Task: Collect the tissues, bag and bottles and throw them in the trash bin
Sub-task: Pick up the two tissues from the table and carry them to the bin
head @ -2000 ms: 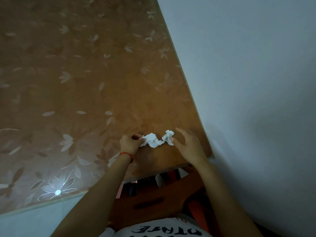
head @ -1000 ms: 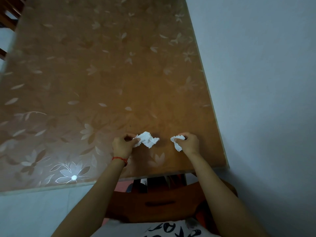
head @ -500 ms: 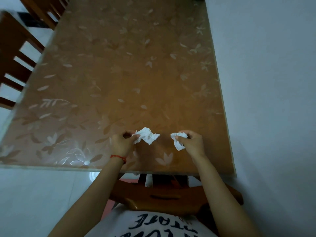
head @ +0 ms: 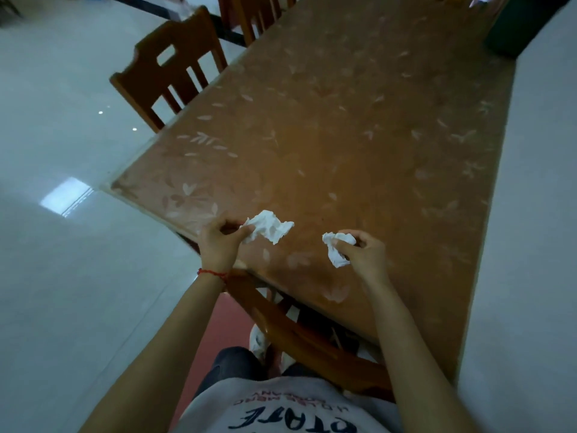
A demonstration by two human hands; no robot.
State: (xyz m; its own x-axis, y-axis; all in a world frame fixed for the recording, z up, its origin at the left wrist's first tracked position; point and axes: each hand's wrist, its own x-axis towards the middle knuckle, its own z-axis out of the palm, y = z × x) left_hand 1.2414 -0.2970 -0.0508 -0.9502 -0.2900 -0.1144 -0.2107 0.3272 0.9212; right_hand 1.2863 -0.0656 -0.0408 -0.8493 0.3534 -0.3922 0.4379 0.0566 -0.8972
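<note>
Both hands hover over the near end of a long brown table (head: 359, 145) with a leaf-patterned cover. My left hand (head: 218, 245) pinches a larger crumpled white tissue (head: 268, 227) that sticks out to the right of its fingers. My right hand (head: 363, 253) is closed on a smaller crumpled white tissue (head: 335, 251) that hangs below its fingertips. The two tissues are apart, with a gap of bare table between them. No bag or bottle shows clearly; the table's far end is blurred.
A wooden chair (head: 312, 342) is tucked under the table's near edge, right in front of me. Another wooden chair (head: 170, 70) stands at the table's left side. A dark green container (head: 518, 26) sits at the far right corner. White wall runs along the right; pale tiled floor lies to the left.
Two seconds ago both hands were at one bunch of tissue; since then each hand has come away with its own piece. The view has tilted up and left, revealing the chairs and floor.
</note>
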